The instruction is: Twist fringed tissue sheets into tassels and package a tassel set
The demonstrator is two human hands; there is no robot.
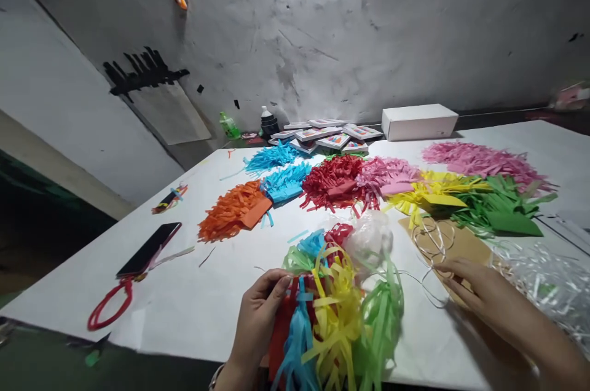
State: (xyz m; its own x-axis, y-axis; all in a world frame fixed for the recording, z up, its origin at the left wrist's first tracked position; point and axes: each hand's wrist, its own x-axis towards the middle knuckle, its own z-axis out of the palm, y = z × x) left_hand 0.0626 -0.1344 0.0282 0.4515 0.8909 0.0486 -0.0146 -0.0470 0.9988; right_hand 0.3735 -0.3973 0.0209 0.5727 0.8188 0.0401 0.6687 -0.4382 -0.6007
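Near the table's front edge, my left hand point(262, 311) is closed, with thumb and finger pinching the top of a bunch of tissue paper tassels. A blue tassel point(299, 335), a yellow tassel point(338, 311) and a green tassel point(381, 317) hang down beside it, with red behind them. My right hand point(470, 286) has its fingers together on a loosely looped white string point(433, 240), above a brown paper sheet point(470, 249). The string trails left toward the tassels; where it joins them is hidden.
Fringed paper bundles in orange point(233, 209), blue, red, pink, yellow and green cross the white table point(184, 292). A phone point(150, 248) lies left, shredded clear strips point(548, 286) right. Several flat boxes point(322, 134) and a white box point(418, 122) stand by the wall.
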